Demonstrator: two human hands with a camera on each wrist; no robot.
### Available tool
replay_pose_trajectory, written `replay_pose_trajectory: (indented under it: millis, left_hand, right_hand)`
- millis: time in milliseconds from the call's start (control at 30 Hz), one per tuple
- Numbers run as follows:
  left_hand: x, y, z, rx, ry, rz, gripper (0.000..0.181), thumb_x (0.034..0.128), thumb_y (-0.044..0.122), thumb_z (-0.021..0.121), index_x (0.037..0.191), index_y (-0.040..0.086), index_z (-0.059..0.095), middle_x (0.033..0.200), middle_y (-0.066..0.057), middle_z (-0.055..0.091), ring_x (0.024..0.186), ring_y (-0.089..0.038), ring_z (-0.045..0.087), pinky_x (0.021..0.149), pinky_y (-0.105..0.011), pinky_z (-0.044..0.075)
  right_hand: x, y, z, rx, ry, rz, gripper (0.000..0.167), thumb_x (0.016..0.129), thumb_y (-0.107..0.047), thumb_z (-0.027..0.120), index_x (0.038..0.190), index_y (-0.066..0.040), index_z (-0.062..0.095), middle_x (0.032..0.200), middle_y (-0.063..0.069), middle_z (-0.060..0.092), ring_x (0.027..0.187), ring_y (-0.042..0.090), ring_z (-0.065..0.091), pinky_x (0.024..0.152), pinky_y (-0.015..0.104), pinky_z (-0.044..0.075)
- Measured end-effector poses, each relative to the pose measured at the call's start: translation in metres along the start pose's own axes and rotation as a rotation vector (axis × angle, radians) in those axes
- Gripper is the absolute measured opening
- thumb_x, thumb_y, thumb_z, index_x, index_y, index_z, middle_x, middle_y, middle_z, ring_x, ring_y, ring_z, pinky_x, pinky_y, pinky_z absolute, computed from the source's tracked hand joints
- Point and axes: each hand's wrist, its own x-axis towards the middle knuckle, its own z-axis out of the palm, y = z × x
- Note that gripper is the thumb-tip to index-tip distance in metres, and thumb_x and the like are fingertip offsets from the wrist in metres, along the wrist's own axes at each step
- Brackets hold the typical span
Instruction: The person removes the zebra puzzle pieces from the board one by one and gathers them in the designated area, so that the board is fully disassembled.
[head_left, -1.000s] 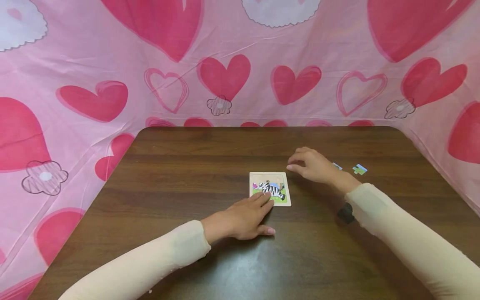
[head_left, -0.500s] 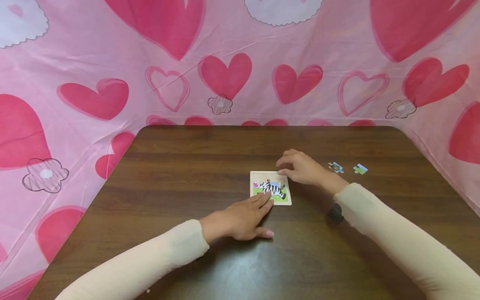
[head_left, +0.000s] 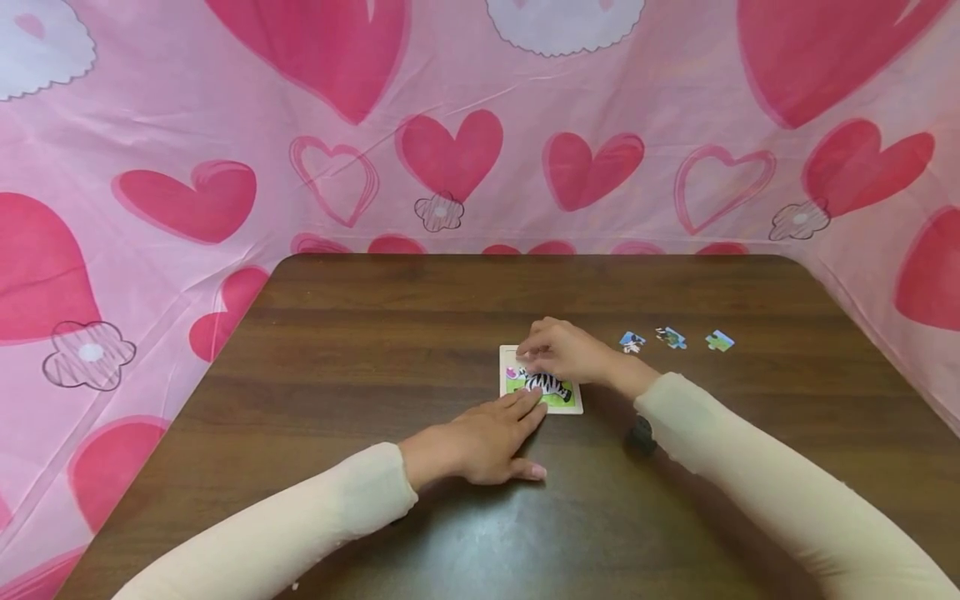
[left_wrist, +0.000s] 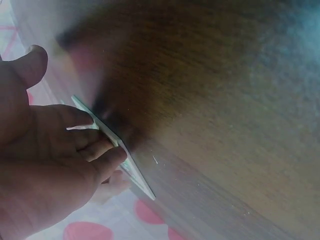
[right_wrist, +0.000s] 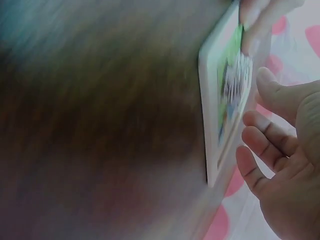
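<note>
A square zebra puzzle in a pale wooden tray (head_left: 578,405) lies on the table, with bare wood showing along its upper part. My left hand (head_left: 491,437) rests straight fingertips on the tray's lower left, thumb spread out on the tabletop. Over the upper part of the tray is my right hand (head_left: 572,354), fingers bent downward. In the right wrist view the right hand (right_wrist: 285,145) has its thumb and fingers apart, loosely curved, with nothing seen between them. Its contact with the puzzle is hard to tell. The left wrist view shows the left fingers (left_wrist: 107,162) across the tray.
Right of the tray lie three loose jigsaw pieces: a blue and white piece (head_left: 632,342), a blue and green piece (head_left: 672,337) and another blue and green piece (head_left: 720,340). The brown wooden table (head_left: 360,350) meets a pink heart-print cloth (head_left: 517,83) behind it.
My right hand has moved left and nearer, from beside the tray to over it, uncovering the loose pieces to its right. The left hand has stayed in place.
</note>
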Motion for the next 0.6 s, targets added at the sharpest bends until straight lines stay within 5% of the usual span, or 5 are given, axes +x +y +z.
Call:
replay_pose_trajectory:
  millis: [600]
  left_hand:
    - [-0.0003,-0.0007,0.0011,0.006,-0.021,-0.002,0.087,0.0917,0.065,0.042,0.155,0.012,0.015,0.162,-0.007,0.004,0.148,-0.020,0.004,0.117,-0.032,0.013]
  right_hand:
    - [0.0095,-0.0053,0.0108,0.114,-0.083,0.047,0.023,0.081,0.005,0.071,0.100,-0.009,0.074,0.087,0.001,0.059,0.081,0.015,0.051,0.071,0.028,0.046]
